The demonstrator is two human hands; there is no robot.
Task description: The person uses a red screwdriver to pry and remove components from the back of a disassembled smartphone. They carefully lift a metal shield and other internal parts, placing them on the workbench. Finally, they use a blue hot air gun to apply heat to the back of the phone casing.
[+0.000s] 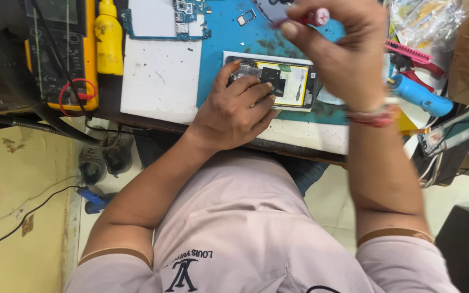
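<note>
Head view: the right hand (343, 49) was closed around a red-and-white-handled tool (315, 17), fingers curled tight on the handle. The left hand (237, 106) lay flat with fingers spread, pressing down on an opened phone (294, 81). The phone lay on a blue work mat (229, 38), directly under the left fingertips and just below the raised right hand. A yellow multimeter (61, 54) and yellow bottle (108, 38) stood well apart to the left; blue-handled pliers (422, 96) lay to the right.
</note>
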